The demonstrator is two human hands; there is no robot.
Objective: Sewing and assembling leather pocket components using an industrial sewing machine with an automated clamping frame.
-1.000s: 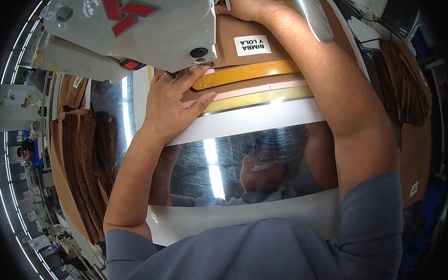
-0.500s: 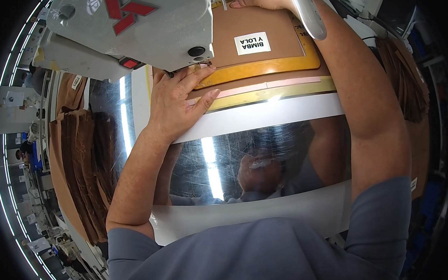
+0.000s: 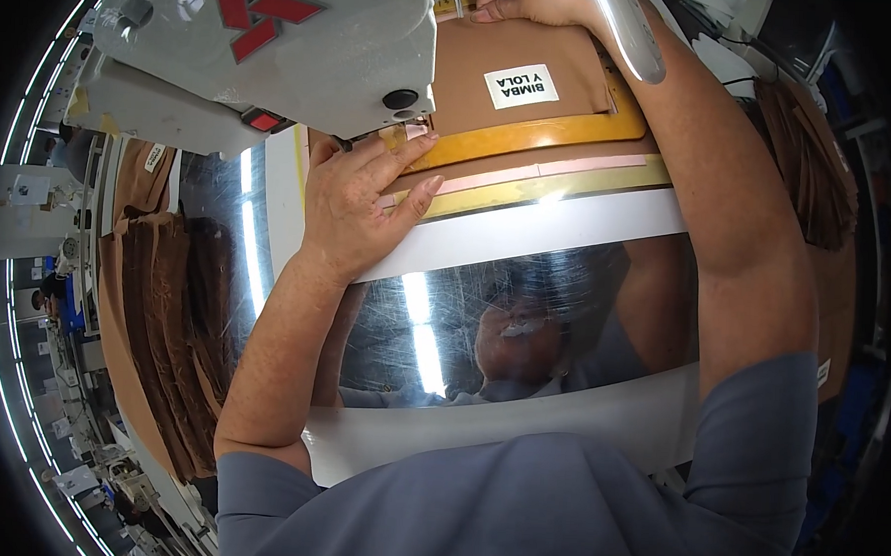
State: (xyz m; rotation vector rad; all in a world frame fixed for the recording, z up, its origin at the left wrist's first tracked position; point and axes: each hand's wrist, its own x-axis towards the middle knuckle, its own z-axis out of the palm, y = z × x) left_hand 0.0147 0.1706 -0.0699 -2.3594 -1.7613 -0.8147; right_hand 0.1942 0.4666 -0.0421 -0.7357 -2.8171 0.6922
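Observation:
A brown piece of material with a white label lies in a yellow template beside the grey sewing machine head. My left hand rests with fingers extended and thumb apart on the near left of the template, by the needle area, which is partly hidden. My right hand reaches to the back of the template, its fingertips closed on the far edge of the brown piece. Under the template are a brown layer and pale yellow, pink and white strips.
Piles of brown pieces stand left and right of the polished metal plate. A slim silver lever hangs over my right forearm. Other machines and a person are at the far left.
The brown piece and yellow template have shifted right since a second ago, uncovering more of their right end. My left hand has moved slightly right, and my right forearm has swung right.

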